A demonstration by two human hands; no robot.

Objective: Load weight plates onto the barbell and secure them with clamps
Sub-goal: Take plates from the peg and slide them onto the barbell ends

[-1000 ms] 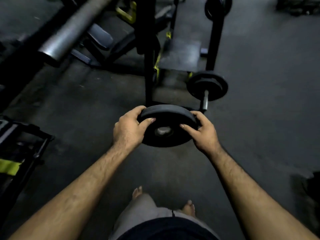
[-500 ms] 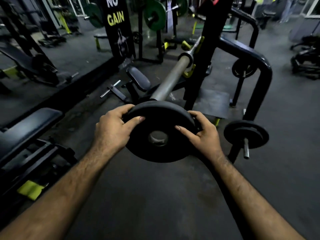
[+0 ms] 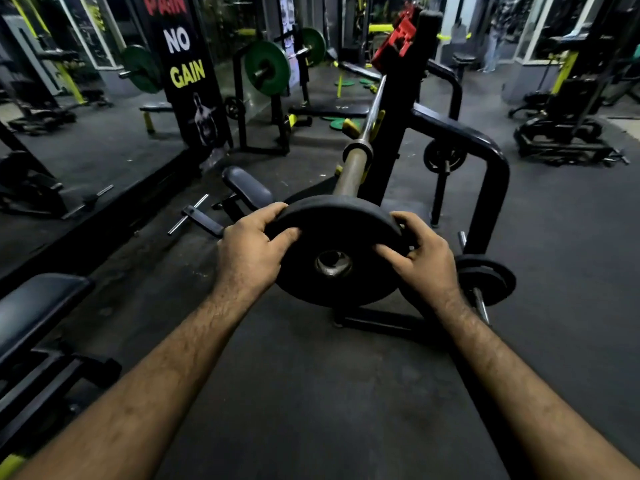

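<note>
I hold a black round weight plate point(image 3: 337, 233) upright in front of me, its metal-lined centre hole facing me. My left hand point(image 3: 247, 256) grips its left rim and my right hand point(image 3: 424, 261) grips its right rim. The barbell point(image 3: 355, 168) rests on a black rack point(image 3: 398, 133), and its bare sleeve end points toward me, disappearing just behind the plate's top edge. Whether the sleeve tip sits in the hole is hidden by the plate. No clamp is visible.
Black plates point(image 3: 485, 278) hang on a storage peg low on the right, another point(image 3: 445, 155) further back. A padded bench point(image 3: 246, 187) lies left of the barbell; another bench pad point(image 3: 34, 306) at lower left. Green plates point(image 3: 266, 67) load distant bars. Dark rubber floor below.
My view has risen from the floor to the rack. The plate has been lifted up from near the storage peg to the barbell's sleeve end, both hands keeping their grip.
</note>
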